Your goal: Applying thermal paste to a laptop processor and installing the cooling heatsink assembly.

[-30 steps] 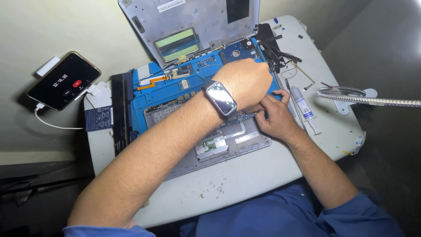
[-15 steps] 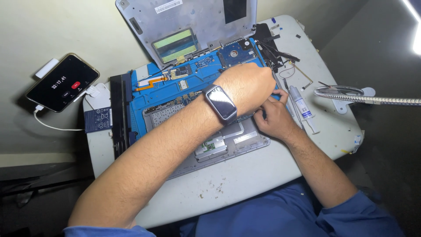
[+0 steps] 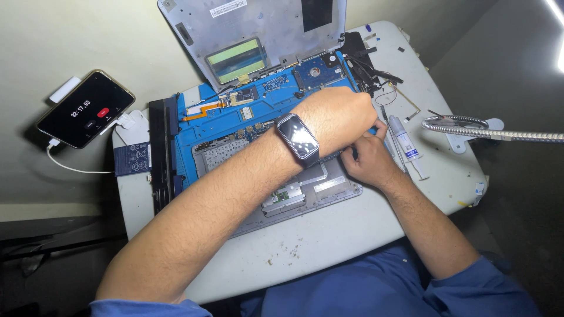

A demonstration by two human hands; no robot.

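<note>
An opened laptop lies on the white table [image 3: 329, 240]. Its blue inner frame [image 3: 235, 120] is exposed and its grey lid [image 3: 258, 29] is tipped back. My left hand [image 3: 341, 117], with a smartwatch [image 3: 298, 140] on the wrist, reaches across and presses down on the frame's right edge. Its fingers curl out of sight. My right hand [image 3: 367, 158] sits just below it, touching it, fingers pinched around a small dark tool [image 3: 354, 154] at the same spot. A hard drive [image 3: 317, 71] sits just above the hands.
A phone [image 3: 85, 108] with a running timer lies at the left, on a white cable. A black battery bar [image 3: 160, 152] lies along the laptop's left side. A white syringe tube [image 3: 405, 140], loose black cables [image 3: 376, 73] and a metal gooseneck lamp arm [image 3: 493, 134] are at the right.
Both hands stay at the laptop's right edge with only small shifts. The blue tip seen by my right fingers earlier is now covered.
</note>
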